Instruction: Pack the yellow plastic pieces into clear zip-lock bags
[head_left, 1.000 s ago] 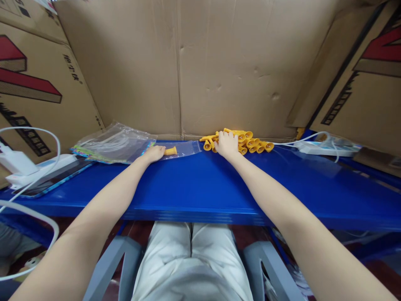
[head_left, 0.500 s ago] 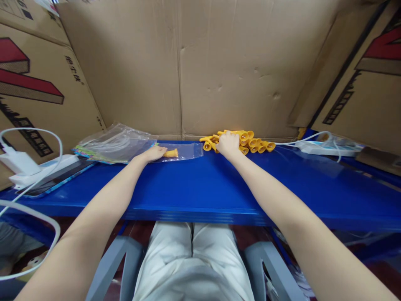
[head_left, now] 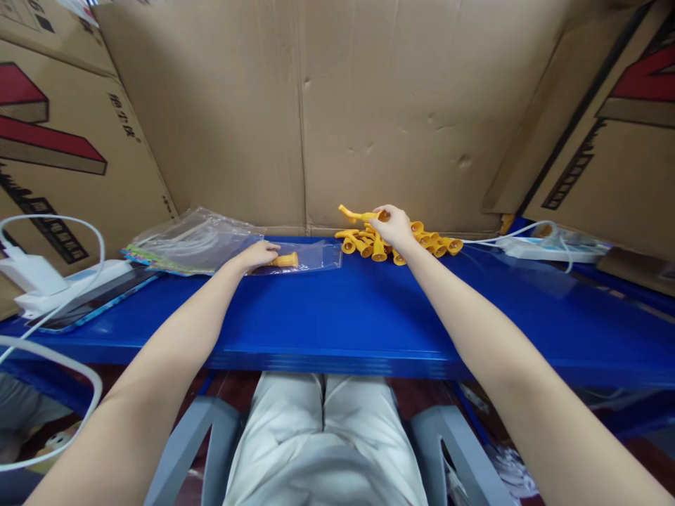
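A heap of yellow horn-shaped pieces (head_left: 378,250) lies at the back of the blue table (head_left: 327,309). Above it, my right hand (head_left: 393,226) pinches one yellow horn piece (head_left: 358,213) by its flared end, the thin end pointing left. My left hand (head_left: 257,256) is closed at a clear plastic bag (head_left: 319,256) lying flat, beside a yellow piece (head_left: 285,260) that shows inside or under the film. What its fingers grip is partly hidden.
More clear bags (head_left: 205,242) with a colourful edge lie at the left, near a phone (head_left: 98,299) and a white power strip (head_left: 79,284). Another power strip (head_left: 548,249) sits at the right. Cardboard (head_left: 369,112) stands behind the table.
My right hand has lifted from the heap with one yellow horn piece in its fingers, uncovering more of the pieces. My left hand has barely moved.
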A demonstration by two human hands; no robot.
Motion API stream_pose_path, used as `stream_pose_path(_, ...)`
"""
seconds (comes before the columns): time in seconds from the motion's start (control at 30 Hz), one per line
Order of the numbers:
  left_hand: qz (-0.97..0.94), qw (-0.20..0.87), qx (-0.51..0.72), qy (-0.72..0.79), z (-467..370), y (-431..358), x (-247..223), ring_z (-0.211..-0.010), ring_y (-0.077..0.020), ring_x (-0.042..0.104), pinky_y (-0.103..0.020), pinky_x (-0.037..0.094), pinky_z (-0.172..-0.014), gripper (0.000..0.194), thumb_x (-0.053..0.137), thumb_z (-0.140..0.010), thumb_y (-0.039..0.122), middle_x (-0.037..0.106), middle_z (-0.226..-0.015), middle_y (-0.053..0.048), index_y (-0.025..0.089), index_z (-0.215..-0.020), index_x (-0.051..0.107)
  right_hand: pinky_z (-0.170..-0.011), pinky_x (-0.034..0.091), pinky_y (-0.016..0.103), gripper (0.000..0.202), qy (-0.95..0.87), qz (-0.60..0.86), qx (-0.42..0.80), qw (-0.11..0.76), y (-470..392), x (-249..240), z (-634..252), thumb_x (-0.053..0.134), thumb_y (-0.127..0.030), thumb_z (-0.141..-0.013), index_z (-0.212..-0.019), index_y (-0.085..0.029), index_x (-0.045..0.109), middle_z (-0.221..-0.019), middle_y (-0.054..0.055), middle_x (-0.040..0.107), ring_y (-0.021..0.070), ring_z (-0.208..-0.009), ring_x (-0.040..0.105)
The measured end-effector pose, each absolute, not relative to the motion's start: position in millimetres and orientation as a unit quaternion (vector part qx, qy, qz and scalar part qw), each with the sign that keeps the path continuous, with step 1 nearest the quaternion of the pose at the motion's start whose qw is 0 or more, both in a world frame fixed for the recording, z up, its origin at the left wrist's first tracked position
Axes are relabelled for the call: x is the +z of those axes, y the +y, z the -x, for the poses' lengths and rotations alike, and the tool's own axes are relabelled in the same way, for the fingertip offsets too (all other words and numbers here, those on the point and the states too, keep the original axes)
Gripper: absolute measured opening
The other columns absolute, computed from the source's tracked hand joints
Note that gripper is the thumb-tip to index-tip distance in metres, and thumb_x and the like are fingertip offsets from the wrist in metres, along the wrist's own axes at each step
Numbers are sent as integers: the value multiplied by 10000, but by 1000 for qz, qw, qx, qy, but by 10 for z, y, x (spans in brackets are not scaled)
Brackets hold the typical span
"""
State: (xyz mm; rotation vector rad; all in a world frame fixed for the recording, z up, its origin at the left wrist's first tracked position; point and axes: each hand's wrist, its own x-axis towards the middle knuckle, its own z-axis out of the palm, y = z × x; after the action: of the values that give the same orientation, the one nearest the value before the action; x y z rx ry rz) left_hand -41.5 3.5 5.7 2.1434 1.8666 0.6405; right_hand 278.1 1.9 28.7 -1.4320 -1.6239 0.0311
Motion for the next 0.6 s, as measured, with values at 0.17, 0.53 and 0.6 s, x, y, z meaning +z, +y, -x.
stream_pose_path(0.17, -720, 66, 204, 660, 423, 96, -4, -1188, -246, 532, -255, 380, -1006, 465, 473, -674, 136, 633, -1212, -51, 160, -1079, 700, -614, 492, 283, 201, -711, 489, 293, 412, -53, 285, -2768, 626, -171, -693, -893, -155, 632, -812, 66, 671, 143, -634, 595)
stream_pose_path(0.53, -763, 25, 128, 632, 436, 138, -49, -1272, -173, 446, -231, 298, -1074, 546, 362, -740, 150, 562, -1305, -8, 148, -1226, 610, -608, 523, 210, 221, -659, 415, 459, 427, -64, 130, -2577, 680, -62, -668, -858, -161, 622, -783, 49, 699, 105, -629, 626)
stream_pose_path(0.6, -767, 12, 122, 629, 449, 146, -60, -1259, -171, 462, -221, 321, -1057, 551, 350, -742, 168, 563, -1302, -11, 141, -1228, 608, -632, 524, 203, 218, -651, 402, 460, 451, -73, 104, -2486, 668, -49, -675, -858, -158, 621, -781, 39, 693, 88, -618, 614)
